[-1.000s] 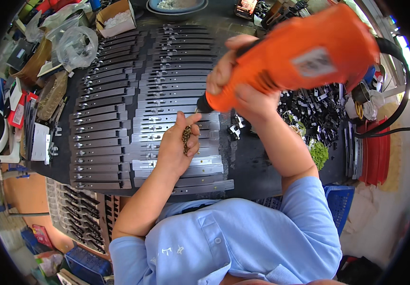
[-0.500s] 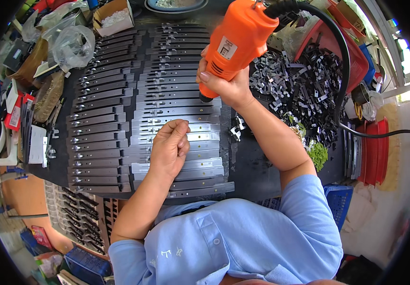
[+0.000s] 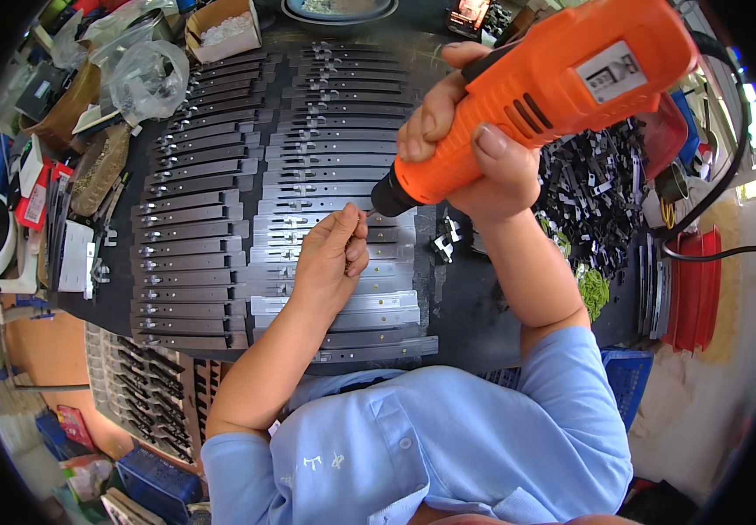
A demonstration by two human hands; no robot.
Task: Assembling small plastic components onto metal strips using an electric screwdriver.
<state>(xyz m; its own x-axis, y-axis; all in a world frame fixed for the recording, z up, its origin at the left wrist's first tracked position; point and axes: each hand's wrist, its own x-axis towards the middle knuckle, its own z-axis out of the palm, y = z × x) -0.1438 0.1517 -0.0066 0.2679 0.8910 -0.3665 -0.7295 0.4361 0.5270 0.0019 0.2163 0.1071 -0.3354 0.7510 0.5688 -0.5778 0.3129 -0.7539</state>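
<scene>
An orange corded electric screwdriver (image 3: 562,83) is gripped in my right hand (image 3: 502,166), fingers wrapped round its body. It is tilted, its black nose down toward the left, with the tip close to my left fingertips. My left hand (image 3: 332,255) is closed in a pinch over the metal strips; what it pinches is too small to make out. Beneath both hands runs a column of grey metal strips (image 3: 369,304) with small clips, holes and several brass-coloured dots. A second column of darker strips (image 3: 189,273) lies to the left.
Right of the strips is a heap of black and silver metal clips (image 3: 592,188), with a green bundle (image 3: 591,293) at its near edge. A box of white pieces (image 3: 225,33) and a blue bowl (image 3: 338,9) stand at the back. The black cord (image 3: 719,255) hangs at right.
The screwdriver has swung from near upright to a slant, its nose moving down to my left fingertips. My left hand has shifted slightly right and away from me, still pinched.
</scene>
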